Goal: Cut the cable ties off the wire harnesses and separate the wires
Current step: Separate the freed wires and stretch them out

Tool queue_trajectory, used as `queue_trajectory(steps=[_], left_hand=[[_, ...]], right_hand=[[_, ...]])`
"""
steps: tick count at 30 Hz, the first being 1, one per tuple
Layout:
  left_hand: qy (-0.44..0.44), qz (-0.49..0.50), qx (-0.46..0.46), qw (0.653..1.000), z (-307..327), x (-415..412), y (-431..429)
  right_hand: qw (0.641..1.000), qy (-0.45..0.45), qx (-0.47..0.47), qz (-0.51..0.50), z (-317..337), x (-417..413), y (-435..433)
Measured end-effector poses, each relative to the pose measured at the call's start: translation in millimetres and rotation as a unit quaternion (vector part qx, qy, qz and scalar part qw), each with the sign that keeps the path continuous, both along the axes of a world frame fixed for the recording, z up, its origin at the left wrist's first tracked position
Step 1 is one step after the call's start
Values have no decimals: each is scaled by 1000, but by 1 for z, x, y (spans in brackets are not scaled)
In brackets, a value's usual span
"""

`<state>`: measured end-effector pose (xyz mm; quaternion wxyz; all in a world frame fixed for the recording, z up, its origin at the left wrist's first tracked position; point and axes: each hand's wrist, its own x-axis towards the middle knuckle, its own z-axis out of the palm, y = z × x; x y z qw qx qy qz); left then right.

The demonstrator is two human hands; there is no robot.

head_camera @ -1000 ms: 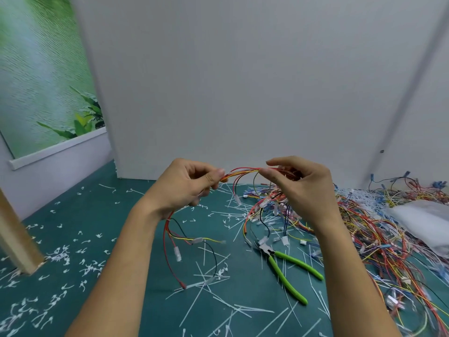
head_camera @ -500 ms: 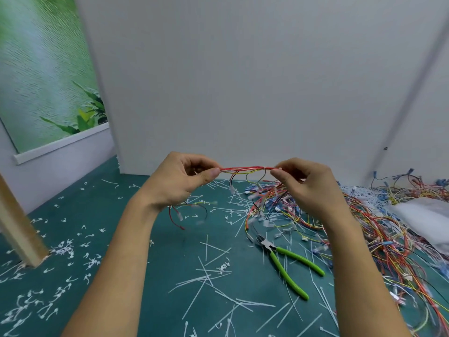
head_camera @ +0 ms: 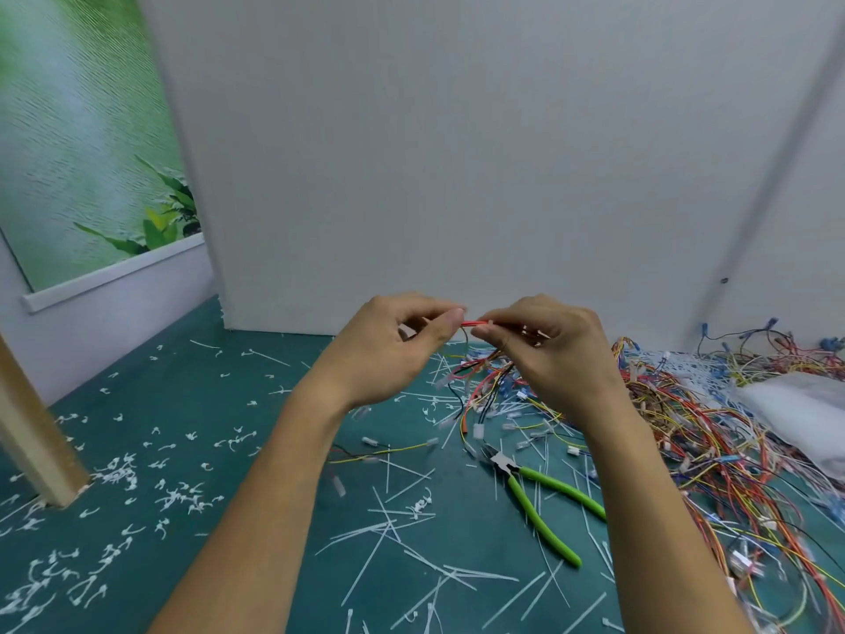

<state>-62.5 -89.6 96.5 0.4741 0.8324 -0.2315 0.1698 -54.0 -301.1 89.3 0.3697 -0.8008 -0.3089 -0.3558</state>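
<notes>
Wire harness (head_camera: pixel 473 323) is pinched above the table (head_camera: pixel 183 391) by 2 hands, left hand (head_camera: pixel 393 354) and right hand (head_camera: pixel 555 359), fingers curled tight on it, nearly touching. Separating is judged underway; next, strands must be pulled apart, or cutters (head_camera: pixel 544 501) fetched if ties remain.

White partition wall (head_camera: pixel 503 153) ahead; green plant mural (head_camera: pixel 82 144) left; teal surface (head_camera: pixel 192 404); wooden post (head_camera: pixel 32 432).

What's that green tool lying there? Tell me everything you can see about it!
It's a pair of cutters with a small metal head and two long, bright green handles that look plastic, spread a little apart. It lies flat on the teal tabletop among cut white ties, head pointing away from the person. Nobody is holding it.
</notes>
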Motion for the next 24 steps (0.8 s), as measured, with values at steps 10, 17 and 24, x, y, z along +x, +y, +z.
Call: queue_trajectory(steps=[10, 17, 24], left_hand=[[142, -85, -109, 980, 3, -6, 4], [153, -118, -133, 972, 5, -7, 20], [144, -70, -77, 984, 6, -7, 30]], right_hand=[[984, 169, -25, 49, -4, 0, -6], [957, 277, -43, 71, -6, 5, -24], [970, 225, 26, 88, -5, 5, -27]])
